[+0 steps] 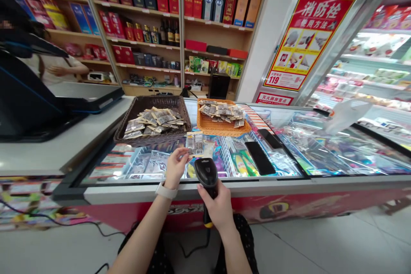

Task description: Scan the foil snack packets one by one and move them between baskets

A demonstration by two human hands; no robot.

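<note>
Two woven baskets (150, 138) (221, 130), one dark brown and one orange, stand near the frame's centre. Two flat black rectangular phones (260, 158) (269, 138) lie right of centre; one black handheld barcode scanner (206, 172) shows below centre.

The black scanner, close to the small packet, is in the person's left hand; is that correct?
No: the head view shows the black scanner, close to the small packet, in the right hand; the left hand holds that packet.

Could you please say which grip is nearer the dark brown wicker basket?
Left: left grip is in front of the dark brown wicker basket; right grip is farther right.
</note>
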